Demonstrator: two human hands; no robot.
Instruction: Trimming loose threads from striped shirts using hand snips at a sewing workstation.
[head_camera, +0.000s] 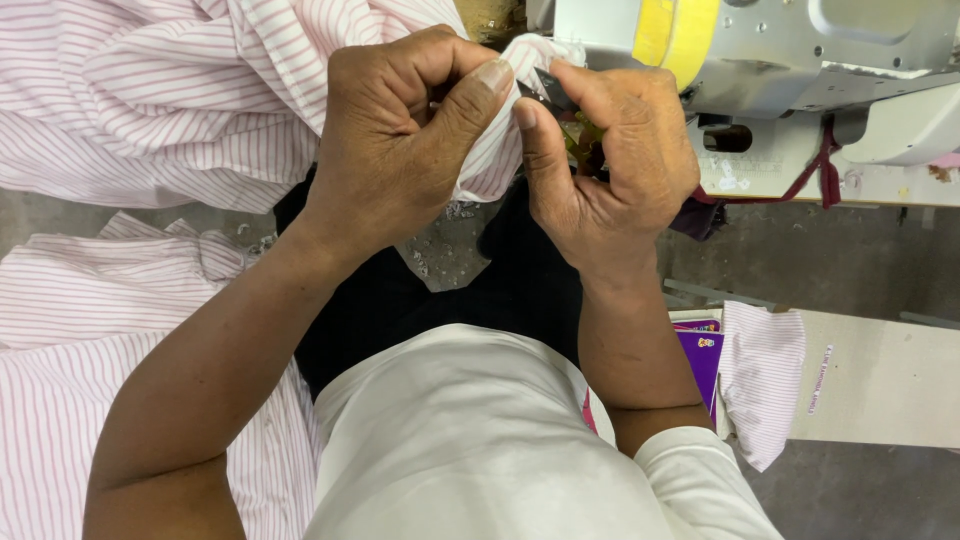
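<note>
White shirt fabric (470, 440) on the person's torso fills six o'clock, nearest the lens. Pink-striped shirt cloth (140, 110) spreads from seven to eleven o'clock. At one o'clock sits a grey sewing machine (800, 60). Left hand (400, 140) is clenched on a striped fold near twelve o'clock; right hand (610, 160) is closed around small dark snips (548, 88), thumbs nearly touching.
</note>
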